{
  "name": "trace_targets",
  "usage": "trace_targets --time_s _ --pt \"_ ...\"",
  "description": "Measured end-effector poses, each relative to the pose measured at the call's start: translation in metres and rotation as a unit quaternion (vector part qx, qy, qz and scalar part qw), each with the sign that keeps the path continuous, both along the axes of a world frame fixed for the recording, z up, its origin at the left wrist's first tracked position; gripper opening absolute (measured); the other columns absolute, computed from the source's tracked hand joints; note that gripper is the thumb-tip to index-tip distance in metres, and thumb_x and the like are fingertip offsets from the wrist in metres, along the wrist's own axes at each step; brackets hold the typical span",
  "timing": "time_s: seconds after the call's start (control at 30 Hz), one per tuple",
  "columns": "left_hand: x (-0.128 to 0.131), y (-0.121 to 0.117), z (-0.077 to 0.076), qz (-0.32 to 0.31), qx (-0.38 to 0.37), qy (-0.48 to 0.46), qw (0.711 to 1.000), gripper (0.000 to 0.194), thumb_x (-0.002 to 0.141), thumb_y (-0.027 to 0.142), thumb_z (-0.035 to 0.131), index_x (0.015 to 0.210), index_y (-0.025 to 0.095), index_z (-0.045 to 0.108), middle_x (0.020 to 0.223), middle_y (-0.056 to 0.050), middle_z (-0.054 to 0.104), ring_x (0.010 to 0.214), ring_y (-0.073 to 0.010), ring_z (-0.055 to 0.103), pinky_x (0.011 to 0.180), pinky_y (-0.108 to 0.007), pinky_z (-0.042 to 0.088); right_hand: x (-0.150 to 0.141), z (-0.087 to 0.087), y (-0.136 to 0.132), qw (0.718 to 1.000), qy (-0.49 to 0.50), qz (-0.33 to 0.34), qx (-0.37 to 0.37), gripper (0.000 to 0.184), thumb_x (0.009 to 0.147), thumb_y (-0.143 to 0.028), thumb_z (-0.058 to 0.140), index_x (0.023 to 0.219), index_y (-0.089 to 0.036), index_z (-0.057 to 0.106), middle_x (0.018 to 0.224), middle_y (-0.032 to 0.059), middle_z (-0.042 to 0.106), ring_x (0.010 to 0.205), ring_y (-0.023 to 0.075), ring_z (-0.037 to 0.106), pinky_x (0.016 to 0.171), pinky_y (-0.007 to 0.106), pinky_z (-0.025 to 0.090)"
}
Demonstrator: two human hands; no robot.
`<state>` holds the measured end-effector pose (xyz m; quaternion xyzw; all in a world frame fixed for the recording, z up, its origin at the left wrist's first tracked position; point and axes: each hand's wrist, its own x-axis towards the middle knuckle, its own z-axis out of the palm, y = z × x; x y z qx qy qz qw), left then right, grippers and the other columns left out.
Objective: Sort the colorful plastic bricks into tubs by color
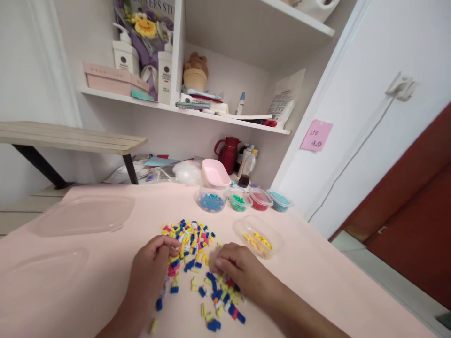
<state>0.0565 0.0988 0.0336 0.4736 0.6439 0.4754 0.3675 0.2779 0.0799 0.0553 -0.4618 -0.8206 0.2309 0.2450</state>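
Note:
A scatter of small plastic bricks (195, 256), yellow, blue, pink and white, lies on the pale pink table (317, 281) in front of me. My left hand (150, 272) rests on the pile's left side with its fingers curled and pinched together; what they hold is too small to name. My right hand (239, 270) lies on the pile's right part, fingers bent down onto the bricks. Just beyond my right hand stands a clear oval tub (259, 241) with several yellow bricks in it.
Clear tubs of blue (210, 201), green (238, 202), red (260, 199) and teal (280, 201) bricks stand in a row at the back, with a pink tub (214, 172) on the blue one. Two clear lids (82, 215) lie at the left. Shelves and a red jug (228, 152) stand behind.

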Motion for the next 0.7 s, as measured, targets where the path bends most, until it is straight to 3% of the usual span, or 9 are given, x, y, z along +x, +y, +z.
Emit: trace_targets --time_s 0.1,0.23,0.43,0.57,0.7 --pt "0.0 0.0 0.0 0.0 -0.001 0.005 1.0 0.024 0.074 0.029 0.047 0.081 0.021 0.069 0.071 0.0 0.071 0.047 -0.0121 0.055 0.045 -0.023 0.039 0.004 -0.008 0.005 0.999 0.014 -0.04 0.03 0.025 0.091 -0.016 0.049 0.105 -0.026 0.068 0.097 0.0022 0.066 0.088 0.0146 0.061 0.08 0.025 0.045" --pt "0.001 -0.001 0.004 0.008 -0.002 0.008 1.0 0.024 0.074 0.028 0.046 0.078 0.021 0.069 0.07 -0.001 0.07 0.05 -0.0125 0.057 0.043 -0.021 0.037 0.001 -0.017 0.01 0.997 -0.044 -0.005 0.07 0.036 0.09 -0.018 0.052 0.121 -0.034 0.063 0.106 0.003 0.064 0.092 0.0154 0.062 0.081 0.026 0.046" --pt "0.003 -0.004 0.009 0.008 -0.02 0.007 1.0 0.026 0.075 0.03 0.045 0.081 0.021 0.069 0.072 0.0 0.071 0.032 -0.0074 0.039 0.034 -0.021 0.028 -0.003 -0.015 0.01 0.994 -0.091 -0.005 0.061 0.027 0.086 -0.018 0.057 0.108 -0.03 0.067 0.108 0.0028 0.064 0.097 0.0163 0.061 0.084 0.026 0.046" --pt "0.003 -0.005 0.011 0.011 -0.016 0.015 1.0 0.026 0.074 0.03 0.046 0.081 0.022 0.069 0.072 -0.001 0.072 0.035 -0.0092 0.044 0.036 -0.023 0.033 0.0 -0.014 0.011 0.998 -0.057 -0.014 0.033 0.031 0.082 -0.01 0.056 0.104 -0.028 0.067 0.108 0.0014 0.063 0.097 0.015 0.062 0.084 0.024 0.046" --pt "0.001 -0.003 0.01 0.015 -0.013 0.025 1.0 0.026 0.073 0.03 0.047 0.08 0.022 0.07 0.072 -0.001 0.073 0.044 -0.0133 0.054 0.041 -0.024 0.036 0.002 -0.013 0.012 0.999 -0.038 -0.032 0.011 0.028 0.076 -0.007 0.058 0.095 -0.025 0.066 0.102 0.0006 0.062 0.085 0.0128 0.061 0.075 0.021 0.045"
